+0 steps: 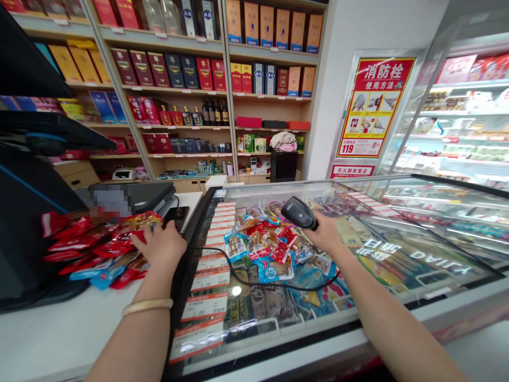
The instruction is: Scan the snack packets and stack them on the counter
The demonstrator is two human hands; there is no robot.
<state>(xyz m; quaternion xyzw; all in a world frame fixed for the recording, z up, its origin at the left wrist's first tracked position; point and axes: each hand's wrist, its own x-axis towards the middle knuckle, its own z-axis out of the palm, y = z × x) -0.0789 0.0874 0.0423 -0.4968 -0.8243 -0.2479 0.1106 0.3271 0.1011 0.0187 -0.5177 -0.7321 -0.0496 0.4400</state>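
Observation:
My right hand (325,233) is wrapped round the handle of a black barcode scanner (299,213), held above the freezer's glass lid with its head to the left. A black cable (274,285) loops across the glass below it. Under the scanner, a heap of small snack packets (274,246), red, blue and clear, lies on the lid. On the left, my left hand (165,244) rests with fingers spread at the right side of a second pile of red and blue snack packets (91,244) on the white counter. Its fingertips touch the packets.
The glass-topped freezer (397,223) fills the middle and right, with price labels (209,278) along its left side. A dark monitor stand (27,212) stands at the left edge, near a phone-like black device (177,213). Shelves of boxed bottles (202,74) line the back wall.

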